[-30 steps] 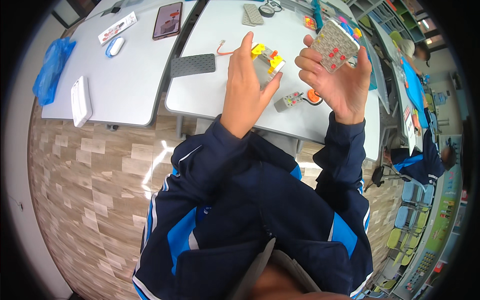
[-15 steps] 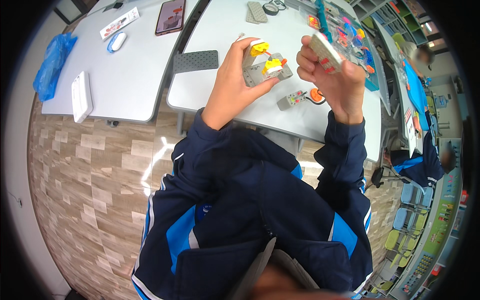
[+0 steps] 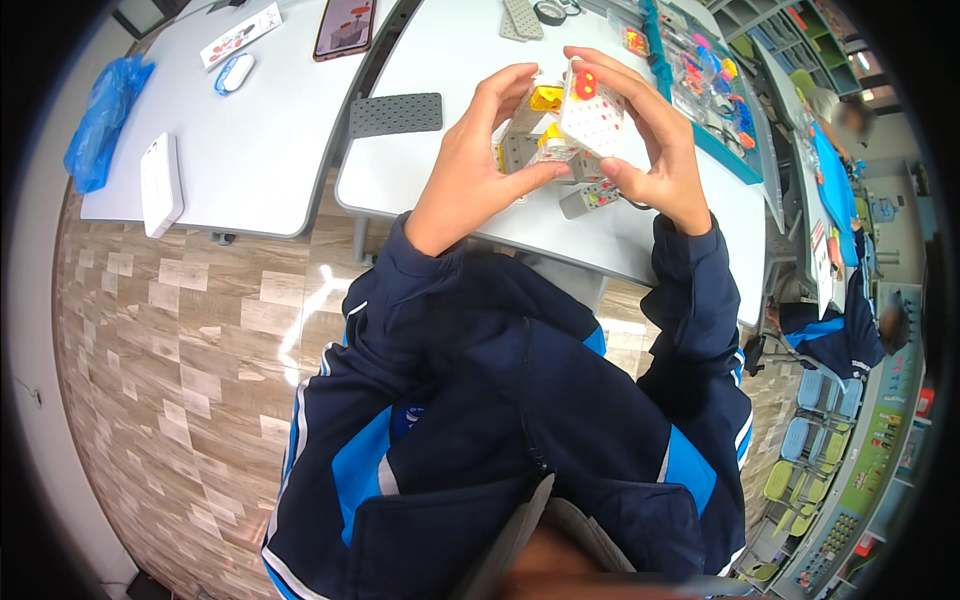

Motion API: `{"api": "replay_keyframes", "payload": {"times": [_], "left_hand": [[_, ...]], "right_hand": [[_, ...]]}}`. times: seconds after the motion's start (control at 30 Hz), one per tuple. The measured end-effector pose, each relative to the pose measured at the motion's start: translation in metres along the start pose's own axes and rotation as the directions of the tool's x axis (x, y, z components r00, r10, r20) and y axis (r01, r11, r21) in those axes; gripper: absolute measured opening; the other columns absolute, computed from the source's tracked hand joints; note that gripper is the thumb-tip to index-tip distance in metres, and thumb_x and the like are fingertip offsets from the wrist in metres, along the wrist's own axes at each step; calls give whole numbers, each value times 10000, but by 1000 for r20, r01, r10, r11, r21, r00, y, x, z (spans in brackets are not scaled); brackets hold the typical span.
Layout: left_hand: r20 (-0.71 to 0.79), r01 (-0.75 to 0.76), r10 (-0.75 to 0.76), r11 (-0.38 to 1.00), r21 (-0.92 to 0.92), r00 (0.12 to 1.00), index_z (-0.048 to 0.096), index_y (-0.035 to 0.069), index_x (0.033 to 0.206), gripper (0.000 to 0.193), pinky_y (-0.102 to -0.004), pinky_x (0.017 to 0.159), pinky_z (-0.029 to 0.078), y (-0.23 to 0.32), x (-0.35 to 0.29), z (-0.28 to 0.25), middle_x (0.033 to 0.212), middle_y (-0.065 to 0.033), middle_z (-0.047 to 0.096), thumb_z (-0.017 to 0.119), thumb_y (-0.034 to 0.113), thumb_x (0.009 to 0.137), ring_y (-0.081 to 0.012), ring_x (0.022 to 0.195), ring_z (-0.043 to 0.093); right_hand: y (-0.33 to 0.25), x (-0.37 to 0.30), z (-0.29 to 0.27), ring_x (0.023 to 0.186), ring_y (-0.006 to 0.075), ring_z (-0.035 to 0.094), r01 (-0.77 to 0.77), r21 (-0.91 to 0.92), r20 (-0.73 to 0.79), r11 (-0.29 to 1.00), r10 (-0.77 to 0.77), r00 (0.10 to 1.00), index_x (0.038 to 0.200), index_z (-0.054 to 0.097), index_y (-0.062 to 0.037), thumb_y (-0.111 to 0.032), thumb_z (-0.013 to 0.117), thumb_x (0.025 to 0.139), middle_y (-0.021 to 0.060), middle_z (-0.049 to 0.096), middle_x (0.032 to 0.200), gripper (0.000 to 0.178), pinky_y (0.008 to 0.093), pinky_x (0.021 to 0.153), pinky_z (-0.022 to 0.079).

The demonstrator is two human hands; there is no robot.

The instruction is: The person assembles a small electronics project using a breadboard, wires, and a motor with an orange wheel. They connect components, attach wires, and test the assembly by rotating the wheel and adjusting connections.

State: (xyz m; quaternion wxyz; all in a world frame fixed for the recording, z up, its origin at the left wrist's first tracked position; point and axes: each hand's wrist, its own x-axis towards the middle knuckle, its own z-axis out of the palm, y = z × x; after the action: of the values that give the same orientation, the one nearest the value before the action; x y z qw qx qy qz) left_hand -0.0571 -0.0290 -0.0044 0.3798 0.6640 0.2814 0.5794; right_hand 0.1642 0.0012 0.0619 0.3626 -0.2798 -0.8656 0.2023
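Above the white table, my left hand [image 3: 478,150] is closed around a grey building-block assembly [image 3: 520,148] with yellow parts. My right hand [image 3: 660,140] grips a white perforated plate [image 3: 597,122] with a red piece near its top and small red dots on its face. The plate is tilted beside the assembly's right side and covers part of it. Whether the two touch, I cannot tell. Just below them a small grey block module [image 3: 590,200] with coloured spots lies on the table, partly behind my right hand.
A dark grey perforated plate [image 3: 396,116] lies left of my hands. At the back right stands a teal parts tray [image 3: 712,140] full of colourful pieces. Across the gap, the left table holds a phone [image 3: 345,28], a white box [image 3: 162,185] and a blue plastic bag [image 3: 104,125].
My right hand has moved left, bringing the plate up against or close to the assembly and turning its red-piece face into view. My left hand stays nearly in place.
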Motion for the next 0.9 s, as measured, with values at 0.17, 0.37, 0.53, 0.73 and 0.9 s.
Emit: {"api": "replay_keyframes", "payload": {"times": [0.17,0.37,0.53,0.73,0.9], "left_hand": [[-79,-101,92,988,-115,993,397,58,1435,826,-439,1182,390,-4,0,6,1469,-188,502,885,50,768,-277,1401,484],[-164,-161,173,983,84,971,643,57,1129,440,-428,1095,434,-2,-4,8,1409,-154,559,879,134,765,-350,1348,518],[-179,-142,176,972,184,968,723,38,940,207,-444,1097,416,0,-6,12,1413,-133,563,839,111,786,-353,1375,482],[-176,-154,196,962,227,965,765,63,1011,202,-449,1105,389,-1,-9,6,1375,-107,586,800,124,822,-344,1376,451],[-156,-97,149,948,303,976,747,33,1115,200,-395,1033,439,8,-19,3,1313,-85,555,728,94,924,-240,1218,511]], "right_hand": [[-3,11,-2,1352,343,546,59,-54,83,997,-54,995,1379,614,-43,-451,657,759,195,566,1481,743,441,1138,398],[-3,23,-6,1311,351,554,156,-97,149,983,-141,979,1356,630,-47,-468,640,762,186,585,1463,728,460,1121,398],[-5,26,-7,1290,372,563,195,-116,157,974,-176,972,1334,643,-38,-467,632,760,194,594,1447,717,470,1107,404],[-21,16,-4,1223,369,570,151,-168,67,974,-141,988,1306,676,-100,-255,720,623,134,625,1408,703,448,1055,459],[-33,5,2,1187,364,579,103,-241,-26,965,-112,993,1275,689,-84,-261,786,615,150,636,1367,690,425,1021,476]]}}
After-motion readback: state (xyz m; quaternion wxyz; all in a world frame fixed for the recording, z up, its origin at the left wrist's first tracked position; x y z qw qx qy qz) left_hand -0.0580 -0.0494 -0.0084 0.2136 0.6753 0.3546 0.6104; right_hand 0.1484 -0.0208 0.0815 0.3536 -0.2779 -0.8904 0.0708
